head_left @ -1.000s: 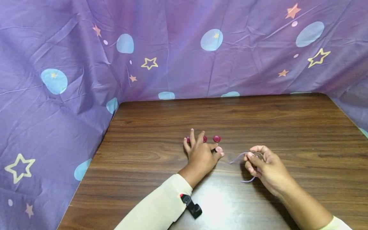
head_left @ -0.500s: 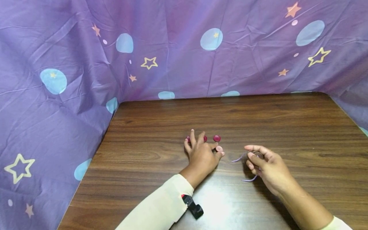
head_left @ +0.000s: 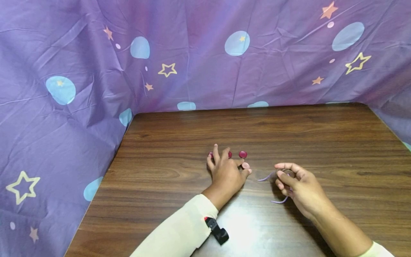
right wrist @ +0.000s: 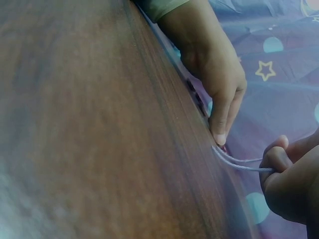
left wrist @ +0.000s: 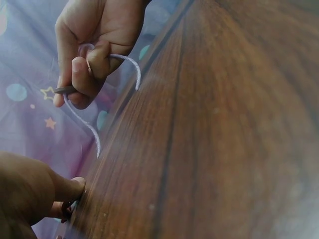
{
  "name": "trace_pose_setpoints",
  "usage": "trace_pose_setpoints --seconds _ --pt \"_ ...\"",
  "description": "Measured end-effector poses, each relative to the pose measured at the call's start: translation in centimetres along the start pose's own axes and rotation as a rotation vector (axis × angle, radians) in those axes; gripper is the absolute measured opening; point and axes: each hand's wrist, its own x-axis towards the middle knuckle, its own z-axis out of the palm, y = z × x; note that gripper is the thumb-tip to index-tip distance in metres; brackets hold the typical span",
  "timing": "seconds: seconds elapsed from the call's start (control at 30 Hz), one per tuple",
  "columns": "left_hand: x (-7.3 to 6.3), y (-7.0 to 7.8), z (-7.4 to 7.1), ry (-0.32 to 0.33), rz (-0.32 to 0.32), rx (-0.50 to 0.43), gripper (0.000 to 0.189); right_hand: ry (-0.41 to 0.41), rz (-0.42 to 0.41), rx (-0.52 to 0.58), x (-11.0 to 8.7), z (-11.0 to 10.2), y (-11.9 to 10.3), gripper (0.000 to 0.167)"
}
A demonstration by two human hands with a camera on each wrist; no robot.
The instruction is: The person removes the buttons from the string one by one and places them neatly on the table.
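Observation:
My left hand (head_left: 226, 176) is low over the table, its thumb and index finger pinching a pale pink button (head_left: 245, 165) while the other fingers spread forward. Beyond the hand lie dark red buttons: one (head_left: 243, 154) in full view, another (head_left: 229, 155) partly covered by the fingers, a third (head_left: 210, 154) at the fingertips. My right hand (head_left: 303, 189), raised to the right, pinches a brown disc like a button (left wrist: 65, 90) together with a lavender cord (left wrist: 82, 122). One cord end hangs from the disc; the other (left wrist: 130, 62) comes out of the curled fingers.
A wood-grain table (head_left: 167, 139) carries everything. Purple cloth (head_left: 199, 43) with stars and blue spots hangs behind and along the left side. A black strap (head_left: 217, 231) sits on the left sleeve (head_left: 179, 228).
The right index finger has straightened to the left, showing more of the brown disc, and the cord's free end has shifted slightly. The left hand has stayed nearly still at the pink button.

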Motion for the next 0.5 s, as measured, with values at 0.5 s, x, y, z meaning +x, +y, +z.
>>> trace_pose_setpoints --seconds 0.5 --pt "0.15 0.00 0.20 0.010 -0.013 -0.013 0.036 -0.007 0.010 0.003 0.03 -0.04 -0.04 0.023"
